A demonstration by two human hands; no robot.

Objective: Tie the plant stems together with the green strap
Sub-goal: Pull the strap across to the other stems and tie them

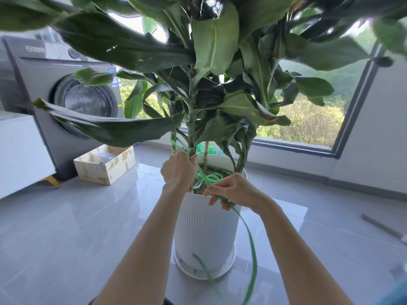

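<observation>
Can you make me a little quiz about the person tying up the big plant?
1. True or false: the green strap lies untouched on the floor.
2. Which hand grips a plant stem? A) left hand B) right hand C) neither
3. Fill in: the plant grows in a white ribbed ____.

Key: 1. False: the right hand pinches it, and it loops over the soil and hangs down in front of the pot. 2. A. 3. pot.

glossy grey tile floor [66, 227], washing machine [66, 95], daylit window [319, 119]
</observation>
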